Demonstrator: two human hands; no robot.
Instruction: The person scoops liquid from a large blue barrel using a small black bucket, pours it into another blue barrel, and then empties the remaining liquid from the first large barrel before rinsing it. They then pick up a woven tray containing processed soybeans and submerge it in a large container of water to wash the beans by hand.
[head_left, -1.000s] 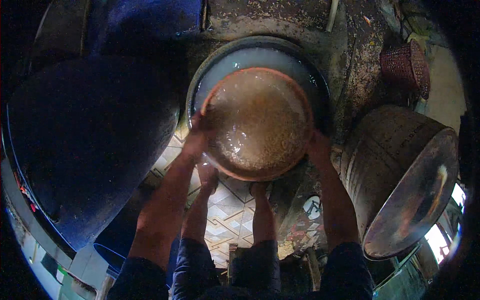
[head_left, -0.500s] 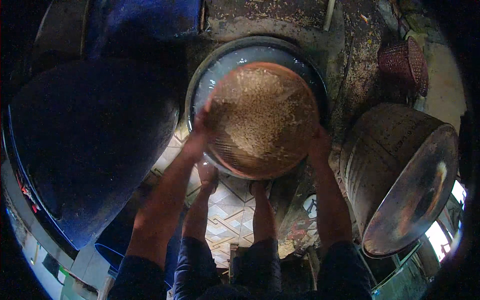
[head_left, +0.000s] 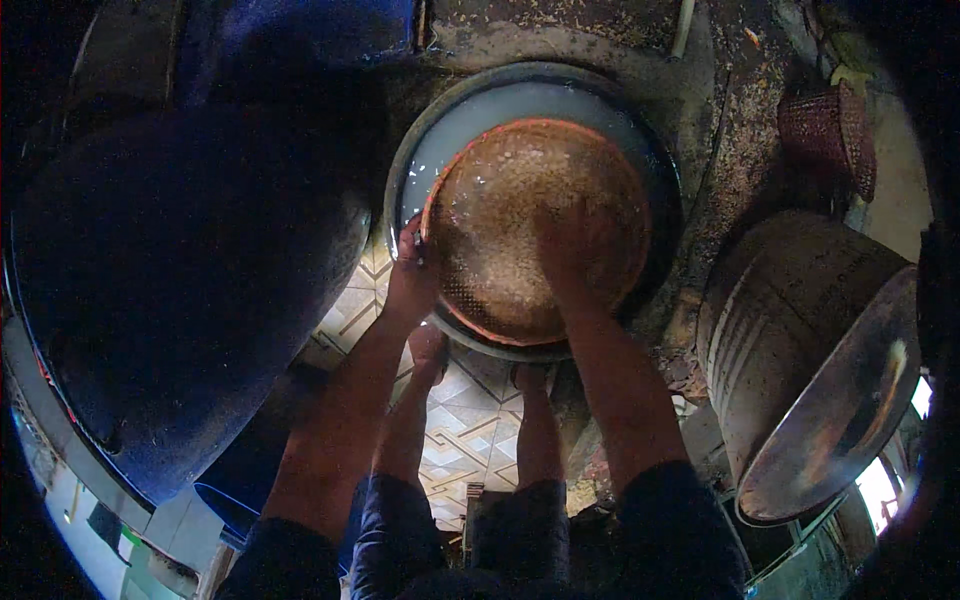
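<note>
A round woven basket point(head_left: 478, 290) with an orange rim sits in a wide dark basin point(head_left: 396, 185) of cloudy water point(head_left: 480, 112). Pale bean-like pieces point(head_left: 500, 215) cover much of the basket's inside; their exact kind is hard to make out. My left hand point(head_left: 413, 275) grips the basket's rim at its left side. Inside the basket, right of its middle, my right hand point(head_left: 578, 245) lies among the pieces with its fingers apart, dim and slightly blurred.
A big dark drum point(head_left: 190, 290) takes up the left side. On the right a large metal drum point(head_left: 800, 320) lies tilted, below a reddish woven basket point(head_left: 830, 130). Patterned tiles point(head_left: 460, 430) lie under my feet, and scattered bits cover the ground point(head_left: 740, 120) beyond.
My right hand has left the basket's right rim and moved into the basket onto the pieces. The basket sits lower in the water, and its contents look more spread out.
</note>
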